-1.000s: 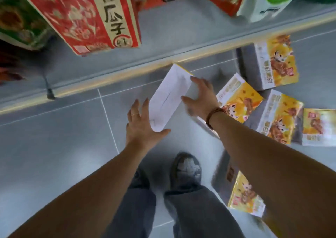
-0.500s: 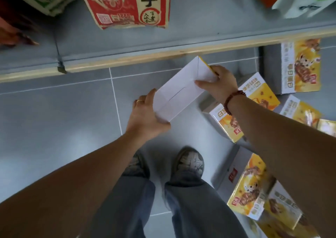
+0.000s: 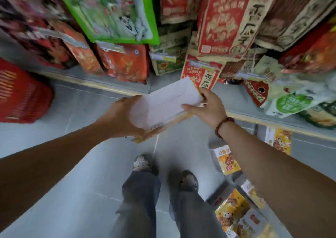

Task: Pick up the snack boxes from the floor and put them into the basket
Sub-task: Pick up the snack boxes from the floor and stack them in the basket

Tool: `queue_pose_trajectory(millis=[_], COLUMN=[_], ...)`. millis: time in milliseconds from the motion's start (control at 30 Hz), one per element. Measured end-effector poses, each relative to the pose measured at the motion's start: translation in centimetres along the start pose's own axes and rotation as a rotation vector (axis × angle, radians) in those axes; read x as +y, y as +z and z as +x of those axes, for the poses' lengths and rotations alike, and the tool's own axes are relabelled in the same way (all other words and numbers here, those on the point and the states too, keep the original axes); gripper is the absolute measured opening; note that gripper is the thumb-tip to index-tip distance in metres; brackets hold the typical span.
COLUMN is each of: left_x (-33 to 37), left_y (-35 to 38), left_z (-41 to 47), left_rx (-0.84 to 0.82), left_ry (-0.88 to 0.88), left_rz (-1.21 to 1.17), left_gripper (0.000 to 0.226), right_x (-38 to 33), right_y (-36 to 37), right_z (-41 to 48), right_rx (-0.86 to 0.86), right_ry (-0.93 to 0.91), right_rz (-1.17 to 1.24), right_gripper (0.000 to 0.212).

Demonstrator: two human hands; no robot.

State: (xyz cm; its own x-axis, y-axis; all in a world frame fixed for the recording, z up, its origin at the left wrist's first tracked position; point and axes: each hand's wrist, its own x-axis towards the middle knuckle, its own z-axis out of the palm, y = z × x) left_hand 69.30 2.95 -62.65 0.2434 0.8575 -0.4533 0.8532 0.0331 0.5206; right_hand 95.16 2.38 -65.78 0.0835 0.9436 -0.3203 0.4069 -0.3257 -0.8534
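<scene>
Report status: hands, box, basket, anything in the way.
Left hand and right hand both gripping one snack box, off the floor. Red basket far left, path looks open. More boxes on the floor by the right arm.

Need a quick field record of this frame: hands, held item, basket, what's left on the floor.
left hand: grips left end of snack box
right hand: grips its right end
snack box: off the floor, white side up
basket: red, on floor at far left, contents not visible
boxes on floor: several yellow ones at right
shelf: packed snack bags behind
</scene>
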Motion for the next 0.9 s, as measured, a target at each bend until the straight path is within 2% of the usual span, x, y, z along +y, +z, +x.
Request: queue_pose_trajectory(millis=[100, 167, 433, 500, 633, 767, 900], left_x=[-0.7, -0.8, -5.4, -7.6, -12.1, -15.8, -21.1], left_y=[-7.4, -12.2, -27.5, -30.4, -35.5, -39.1, -41.5], left_z=[-5.0, -8.3, -19.0, -20.9, -23.4, -24.9, -24.8], left_rx=[0.123, 0.179, 0.475, 0.534, 0.651, 0.770, 0.837], left_ry=[-0.015, 0.000, -0.027, -0.080, -0.096, -0.166, -0.243], left_rz=[0.008, 0.040, 0.017, 0.015, 0.000, -0.096, -0.225], left_gripper=[0.116, 0.109, 0.105, 0.101, 0.104, 0.094, 0.079], right_x=[-8.1, -13.2, -32.8, -36.6, -42.7, -47.6, -51.4], right_y=[0.6, 1.5, 9.1, 11.9, 17.4, 21.9, 27.5], right_z=[-2.0, -3.3, -4.1, -4.0, -3.8, -2.8, 0.1], right_rx=[-0.073, -0.108, -0.213, -0.234, -0.273, -0.296, -0.311], right_ry=[-0.101, -0.170, -0.503, -0.570, -0.590, -0.616, -0.685], right_rz=[0.016, 0.035, -0.033, -0.071, -0.038, -0.055, -0.191], right_gripper=[0.061, 0.070, 0.082, 0.077, 0.062, 0.061, 0.059])
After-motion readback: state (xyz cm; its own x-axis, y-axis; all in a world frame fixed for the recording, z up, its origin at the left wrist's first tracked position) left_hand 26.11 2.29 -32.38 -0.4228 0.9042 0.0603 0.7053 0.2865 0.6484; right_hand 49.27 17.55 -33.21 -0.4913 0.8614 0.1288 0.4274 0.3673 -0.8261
